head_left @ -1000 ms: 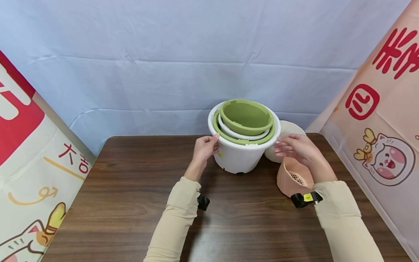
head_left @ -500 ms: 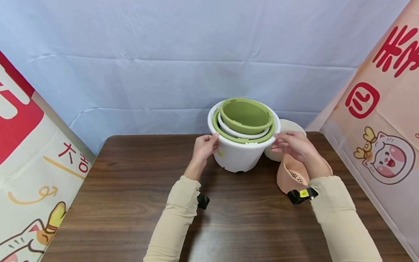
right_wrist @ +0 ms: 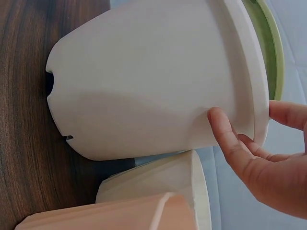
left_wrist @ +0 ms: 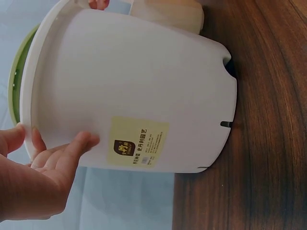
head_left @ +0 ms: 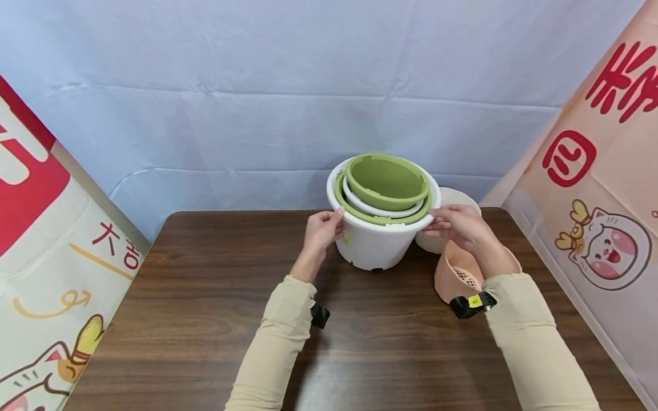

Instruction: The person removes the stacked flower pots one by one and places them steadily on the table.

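A large white plant pot (head_left: 377, 251) stands upright on the table, holding a nested stack: a green pot (head_left: 377, 220), a smaller white pot (head_left: 401, 215) and, on top, a tilted green pot (head_left: 388, 177). My left hand (head_left: 321, 231) pinches the large pot's rim at its left. In the left wrist view the thumb lies over the rim, the fingers under it beside a yellow label (left_wrist: 139, 143). On the opposite side my right hand (head_left: 460, 228) pinches the same rim, thumb above. The right wrist view shows the fingers (right_wrist: 223, 127) against the pot's outer wall.
Behind my right hand stands a cream pot (head_left: 430, 244), close to the large pot. A peach pot (head_left: 448, 282) with a perforated base leans below my right wrist. Brown wooden table (head_left: 205, 285); pale cloth (head_left: 257, 131) hangs behind it, printed sheets at both sides.
My right hand has shifted slightly left and come onto the white pot's rim. The left hand and the pots look the same.
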`<action>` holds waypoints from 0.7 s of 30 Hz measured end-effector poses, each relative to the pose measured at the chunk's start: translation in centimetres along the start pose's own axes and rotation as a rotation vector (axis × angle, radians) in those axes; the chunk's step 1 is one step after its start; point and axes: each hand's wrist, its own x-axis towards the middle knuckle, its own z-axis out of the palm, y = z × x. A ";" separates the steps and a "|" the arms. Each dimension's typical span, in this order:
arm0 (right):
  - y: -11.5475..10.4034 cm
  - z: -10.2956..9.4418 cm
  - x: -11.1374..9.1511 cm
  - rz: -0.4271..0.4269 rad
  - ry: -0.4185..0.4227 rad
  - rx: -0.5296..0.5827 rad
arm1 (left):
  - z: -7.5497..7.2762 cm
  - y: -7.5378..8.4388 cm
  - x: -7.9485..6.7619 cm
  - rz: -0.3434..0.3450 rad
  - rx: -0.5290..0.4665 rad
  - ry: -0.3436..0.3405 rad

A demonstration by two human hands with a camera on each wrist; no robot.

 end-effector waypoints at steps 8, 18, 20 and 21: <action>0.0 0.1 0.0 -0.013 0.009 -0.038 | 0.1 -0.1 0.0 0.009 -0.011 0.003; 0.0 0.1 0.1 0.004 0.016 -0.067 | 0.0 0.0 -0.1 0.001 -0.006 0.002; 0.0 0.1 0.1 0.004 0.021 -0.066 | -0.1 0.2 -0.2 -0.009 0.000 -0.002; 0.0 0.2 0.1 0.003 0.024 -0.065 | -0.1 0.3 -0.2 -0.014 0.004 -0.004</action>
